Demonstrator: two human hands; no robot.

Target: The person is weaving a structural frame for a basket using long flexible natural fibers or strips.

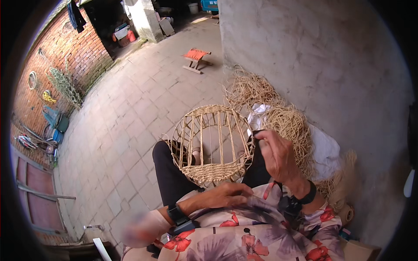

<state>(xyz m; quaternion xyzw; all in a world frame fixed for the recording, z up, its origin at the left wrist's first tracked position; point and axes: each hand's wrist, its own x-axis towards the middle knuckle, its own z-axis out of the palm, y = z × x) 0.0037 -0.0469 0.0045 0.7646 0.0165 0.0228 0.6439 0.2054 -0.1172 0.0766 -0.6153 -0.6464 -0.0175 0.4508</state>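
A round straw-coloured frame [209, 172] with woven cord bands at its near and far ends rests across my knees. Single cords run lengthwise between the bands, with gaps through which the floor shows. My right hand [281, 158] is raised beside the frame's right rim, its fingers bent and the fingertips pinched together. Whatever lies between those fingertips is too small to make out. Just below the near woven band, my left hand [226, 195] lies palm down over my lap, fingers loosely stretched and slightly apart. No object shows in it.
Heaps of loose straw-coloured cord [287, 130] lie along the grey wall [313, 65] at my right, with white cloth or sacking [324, 152] among them. A small folding stool [196, 56] with an orange seat stands ahead on the paving. A brick wall [65, 48] runs along the left.
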